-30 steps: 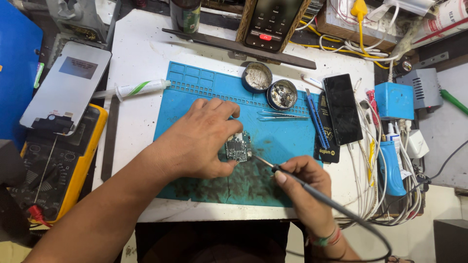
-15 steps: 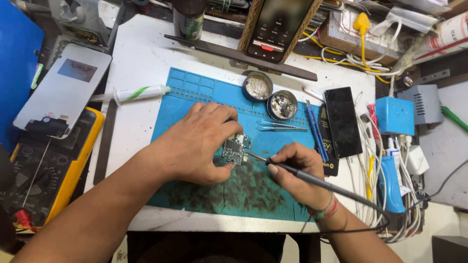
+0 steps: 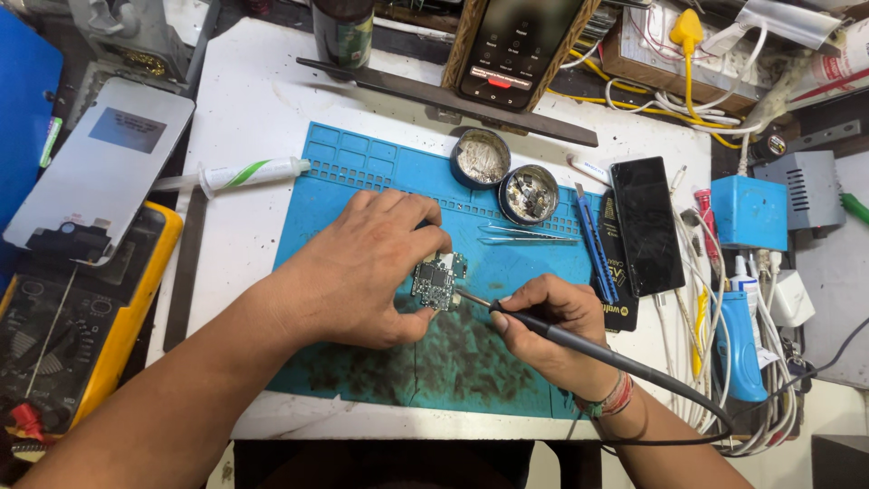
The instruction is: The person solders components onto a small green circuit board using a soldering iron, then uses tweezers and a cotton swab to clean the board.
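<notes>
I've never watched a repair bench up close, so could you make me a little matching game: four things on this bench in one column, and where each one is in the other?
Things:
1. small circuit board
2. soldering iron
3. tweezers
4. green-and-white tube

Places:
A. on the white table, left of the blue mat
B. held like a pen in the right hand
C. under the fingers of the left hand
D. lying on the mat below the two round tins

Pairs: 1-C, 2-B, 3-D, 4-A
</notes>
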